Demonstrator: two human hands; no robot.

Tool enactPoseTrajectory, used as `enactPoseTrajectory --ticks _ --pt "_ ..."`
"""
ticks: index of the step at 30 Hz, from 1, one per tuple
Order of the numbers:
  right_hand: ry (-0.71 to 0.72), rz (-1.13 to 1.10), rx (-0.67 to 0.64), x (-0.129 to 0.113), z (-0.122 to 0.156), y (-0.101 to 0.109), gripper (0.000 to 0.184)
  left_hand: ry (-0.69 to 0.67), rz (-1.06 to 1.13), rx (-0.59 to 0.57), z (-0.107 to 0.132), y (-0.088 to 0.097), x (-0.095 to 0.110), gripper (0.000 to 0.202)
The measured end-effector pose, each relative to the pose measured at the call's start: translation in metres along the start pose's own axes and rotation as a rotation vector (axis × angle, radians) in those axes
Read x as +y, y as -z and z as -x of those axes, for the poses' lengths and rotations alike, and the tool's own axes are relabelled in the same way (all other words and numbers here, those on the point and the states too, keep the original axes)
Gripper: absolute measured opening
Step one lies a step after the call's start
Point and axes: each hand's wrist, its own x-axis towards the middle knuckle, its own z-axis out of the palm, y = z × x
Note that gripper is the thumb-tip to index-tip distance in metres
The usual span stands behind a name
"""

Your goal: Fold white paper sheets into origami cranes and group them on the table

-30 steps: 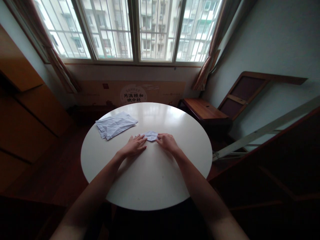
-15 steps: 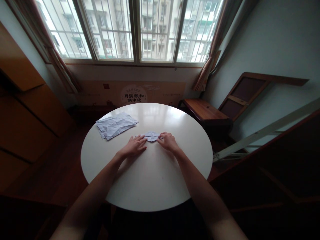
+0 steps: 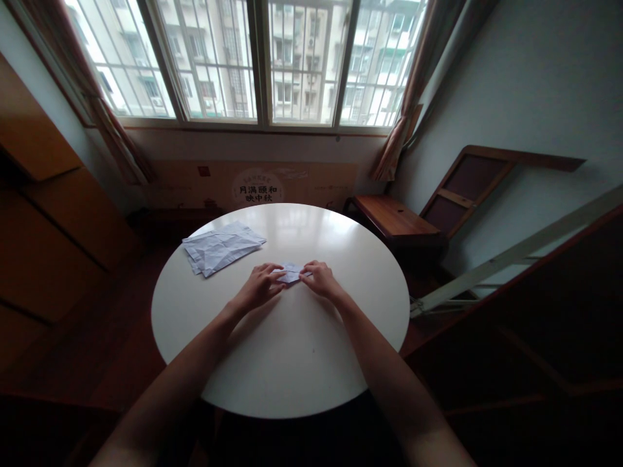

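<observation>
A small folded piece of white paper [image 3: 291, 273] lies on the round white table [image 3: 287, 363], between my two hands. My left hand [image 3: 263, 283] is at its left end, fingers curved and closed on that edge. At the right end, my right hand [image 3: 318, 277] pinches the paper between thumb and fingers. Parts of both paper ends are hidden under the fingers. Farther back on the left, a pile of creased white paper sheets [image 3: 226, 248] rests on the table.
Beyond the table stands a long printed cardboard panel [image 3: 195, 185] under the barred window [image 3: 292, 65]. A wooden stool or bench [image 3: 402, 217] is at the back right, near a wooden frame [image 3: 467, 185] by the wall. Wooden cabinets [image 3: 53, 214] line the left side.
My left hand has lifted and curled from lying flatter to gripping the paper's left edge. My right hand stays on the right end. The whole view has shifted slightly.
</observation>
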Motion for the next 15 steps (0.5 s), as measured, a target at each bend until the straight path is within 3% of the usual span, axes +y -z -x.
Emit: enactPoseTrajectory --ticks 5,15 --pt "0.041 -0.001 0.000 0.0026 -0.0002 -0.0019 0.023 -0.076 0.121 -0.082 0.0010 -0.0055 -0.0036 0.033" --pt "0.052 0.022 -0.004 0.0016 0.0010 -0.0023 0.024 -0.073 0.177 -0.074 0.0017 -0.0058 -0.0082 0.033"
